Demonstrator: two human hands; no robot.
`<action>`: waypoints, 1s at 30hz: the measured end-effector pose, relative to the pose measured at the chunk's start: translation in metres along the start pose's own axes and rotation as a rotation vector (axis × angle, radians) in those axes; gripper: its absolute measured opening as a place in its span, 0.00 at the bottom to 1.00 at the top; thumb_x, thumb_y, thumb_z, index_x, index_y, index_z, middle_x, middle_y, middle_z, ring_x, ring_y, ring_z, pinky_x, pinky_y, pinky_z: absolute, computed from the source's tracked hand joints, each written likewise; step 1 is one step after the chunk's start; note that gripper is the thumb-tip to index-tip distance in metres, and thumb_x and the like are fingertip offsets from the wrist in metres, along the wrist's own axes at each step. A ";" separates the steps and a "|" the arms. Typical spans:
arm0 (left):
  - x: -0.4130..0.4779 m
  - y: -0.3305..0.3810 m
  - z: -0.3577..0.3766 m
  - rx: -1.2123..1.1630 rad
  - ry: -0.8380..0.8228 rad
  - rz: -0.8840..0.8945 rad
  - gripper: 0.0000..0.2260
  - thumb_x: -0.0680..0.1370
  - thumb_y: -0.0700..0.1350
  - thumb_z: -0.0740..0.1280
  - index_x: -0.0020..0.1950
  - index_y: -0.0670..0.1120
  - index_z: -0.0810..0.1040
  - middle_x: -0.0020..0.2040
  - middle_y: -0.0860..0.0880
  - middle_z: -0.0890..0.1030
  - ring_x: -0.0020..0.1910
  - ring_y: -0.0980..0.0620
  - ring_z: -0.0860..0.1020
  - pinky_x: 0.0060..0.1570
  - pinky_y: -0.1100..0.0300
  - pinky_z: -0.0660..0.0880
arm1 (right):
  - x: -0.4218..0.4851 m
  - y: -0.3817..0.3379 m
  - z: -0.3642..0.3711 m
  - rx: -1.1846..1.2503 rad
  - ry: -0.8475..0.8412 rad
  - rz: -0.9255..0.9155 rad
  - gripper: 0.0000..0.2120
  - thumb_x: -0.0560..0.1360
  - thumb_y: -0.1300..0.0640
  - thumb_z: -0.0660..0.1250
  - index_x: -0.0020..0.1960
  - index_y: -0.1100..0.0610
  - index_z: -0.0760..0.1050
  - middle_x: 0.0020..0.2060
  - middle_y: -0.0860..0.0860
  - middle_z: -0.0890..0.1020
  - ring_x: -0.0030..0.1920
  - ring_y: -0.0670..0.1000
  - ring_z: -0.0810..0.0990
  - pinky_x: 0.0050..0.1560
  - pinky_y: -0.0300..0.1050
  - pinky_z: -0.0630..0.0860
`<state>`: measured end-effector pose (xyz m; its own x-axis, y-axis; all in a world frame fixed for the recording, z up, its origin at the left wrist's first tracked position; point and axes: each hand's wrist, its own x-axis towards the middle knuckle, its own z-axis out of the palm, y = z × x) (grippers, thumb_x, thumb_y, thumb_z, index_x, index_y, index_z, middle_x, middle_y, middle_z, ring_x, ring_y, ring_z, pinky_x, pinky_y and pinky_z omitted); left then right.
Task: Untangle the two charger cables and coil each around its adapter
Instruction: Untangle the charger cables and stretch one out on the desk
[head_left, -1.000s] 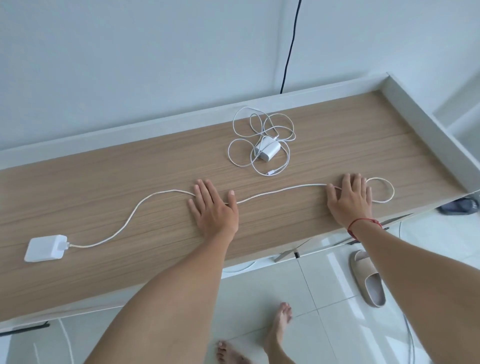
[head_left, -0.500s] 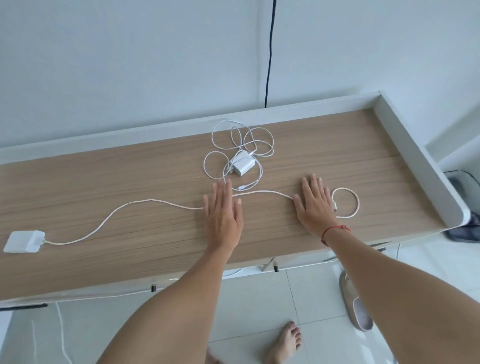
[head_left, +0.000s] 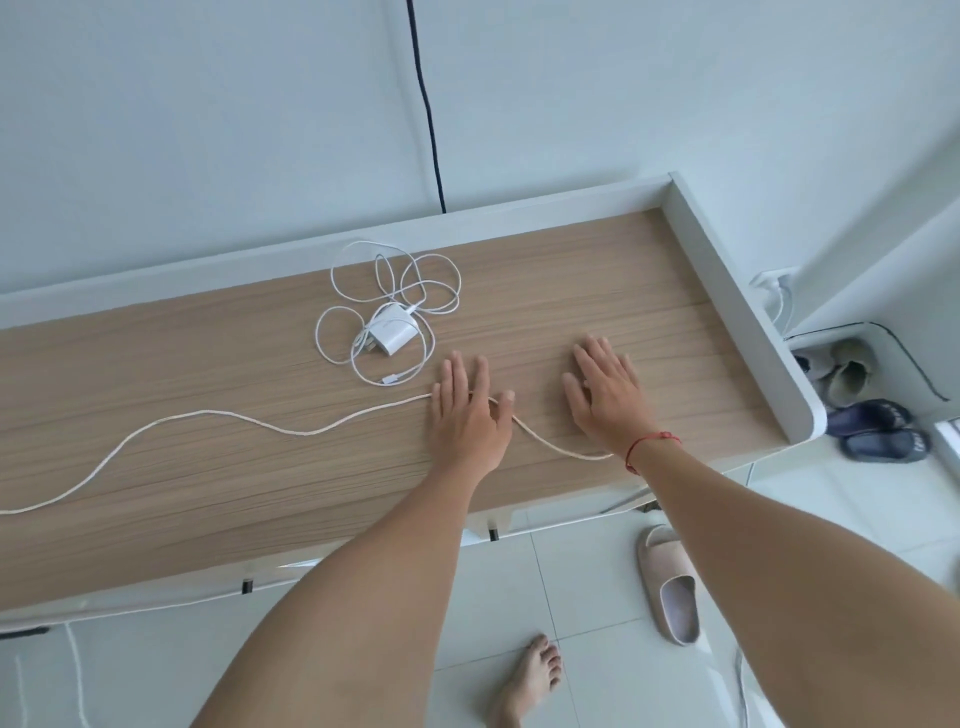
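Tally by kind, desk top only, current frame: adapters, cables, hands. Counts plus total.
Adapters: 1, the white adapter
Cables: 2, the thin white cable and the braided cable
Hands: 2, the left hand and the right hand, both flat
Total: 5

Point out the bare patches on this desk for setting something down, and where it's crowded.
Bare: the far right corner of the desk, between the right hand and white rim; the near-left wood between the long cable and front edge. Crowded: the middle, around the looped charger and left hand.
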<state>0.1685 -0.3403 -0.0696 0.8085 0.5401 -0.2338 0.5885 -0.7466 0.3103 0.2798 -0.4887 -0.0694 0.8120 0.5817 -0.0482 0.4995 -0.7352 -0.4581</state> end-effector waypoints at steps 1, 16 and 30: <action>0.000 0.005 0.001 0.019 -0.011 -0.035 0.28 0.83 0.58 0.46 0.80 0.51 0.42 0.79 0.45 0.36 0.78 0.49 0.36 0.75 0.53 0.36 | -0.003 0.010 -0.005 -0.021 0.004 0.009 0.25 0.81 0.48 0.56 0.73 0.59 0.65 0.76 0.54 0.61 0.78 0.53 0.55 0.76 0.50 0.48; 0.026 0.030 0.005 -0.029 0.012 -0.321 0.29 0.83 0.59 0.42 0.79 0.49 0.38 0.79 0.43 0.35 0.78 0.47 0.35 0.75 0.50 0.35 | 0.015 0.025 -0.037 0.313 0.117 0.390 0.23 0.75 0.35 0.59 0.36 0.52 0.76 0.32 0.47 0.76 0.37 0.52 0.76 0.39 0.45 0.70; 0.027 0.029 0.003 -0.029 -0.009 -0.303 0.29 0.83 0.60 0.42 0.79 0.49 0.36 0.78 0.43 0.34 0.77 0.47 0.32 0.75 0.50 0.33 | 0.061 0.002 -0.053 1.214 0.201 1.028 0.08 0.77 0.65 0.59 0.38 0.61 0.70 0.29 0.54 0.79 0.18 0.44 0.76 0.17 0.32 0.67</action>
<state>0.2075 -0.3492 -0.0699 0.5959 0.7332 -0.3277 0.8031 -0.5401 0.2517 0.3467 -0.4733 -0.0265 0.7096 -0.0872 -0.6992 -0.7026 -0.0120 -0.7115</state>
